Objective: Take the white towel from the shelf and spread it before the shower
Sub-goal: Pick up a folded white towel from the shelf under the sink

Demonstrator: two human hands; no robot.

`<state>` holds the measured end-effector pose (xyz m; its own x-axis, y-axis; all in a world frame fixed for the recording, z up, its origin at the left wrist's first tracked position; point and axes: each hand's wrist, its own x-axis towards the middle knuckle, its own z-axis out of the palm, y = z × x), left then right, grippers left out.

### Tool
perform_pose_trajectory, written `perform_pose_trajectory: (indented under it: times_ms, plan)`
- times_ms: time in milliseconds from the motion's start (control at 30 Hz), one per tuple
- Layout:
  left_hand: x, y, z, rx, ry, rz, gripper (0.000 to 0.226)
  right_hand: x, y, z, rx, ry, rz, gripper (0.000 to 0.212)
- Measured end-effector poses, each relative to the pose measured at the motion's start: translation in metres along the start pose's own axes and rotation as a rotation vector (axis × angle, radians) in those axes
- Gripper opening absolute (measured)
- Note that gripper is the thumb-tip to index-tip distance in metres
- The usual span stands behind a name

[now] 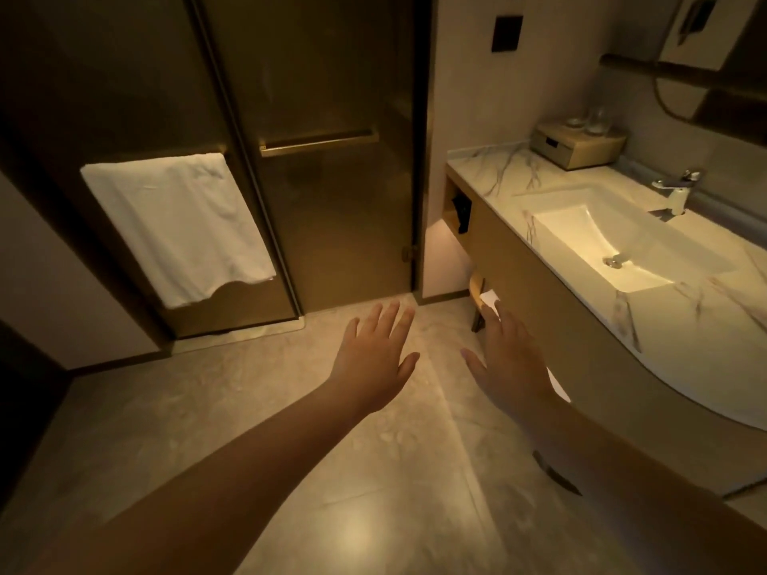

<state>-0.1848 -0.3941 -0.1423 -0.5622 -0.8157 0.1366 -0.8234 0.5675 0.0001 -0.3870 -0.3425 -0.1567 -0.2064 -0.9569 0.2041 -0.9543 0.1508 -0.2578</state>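
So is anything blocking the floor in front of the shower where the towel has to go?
Nothing visible does. The floor before the shower door is bare. Both hands, left and right, hover open above it, and a white towel hangs on the glass panel's bar.

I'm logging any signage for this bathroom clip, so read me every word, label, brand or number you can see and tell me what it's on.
None can be read.
The tan box on the marble counter: a dark patch on its front, too small to tell whether it carries print.
The dark wall panel: blank as far as can be seen.
The hanging white towel and the faucet: no visible marking.
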Motion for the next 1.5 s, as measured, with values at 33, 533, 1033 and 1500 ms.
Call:
perform_pose_trajectory:
  times_ms: [33, 533, 1033, 1500]
  plan:
    - [0.018, -0.007, 0.006, -0.001, 0.000, 0.010, 0.065, 0.017, 0.002, 0.008, 0.011, -0.005, 0.007, 0.070]
    - [0.336, -0.143, 0.242, -0.155, -0.147, 0.196, 0.069, 0.321, 0.080, 0.263, -0.043, -0.103, 0.255, 0.081]
    - [0.523, -0.104, 0.608, -0.334, -0.156, 0.260, 0.064, 0.433, 0.303, 0.560, -0.132, -0.192, 0.382, 0.078]
    - [0.680, 0.030, 0.846, -0.492, 0.105, 0.452, 0.055, 0.525, 0.508, 0.677, -0.161, -0.005, 0.485, 0.056]
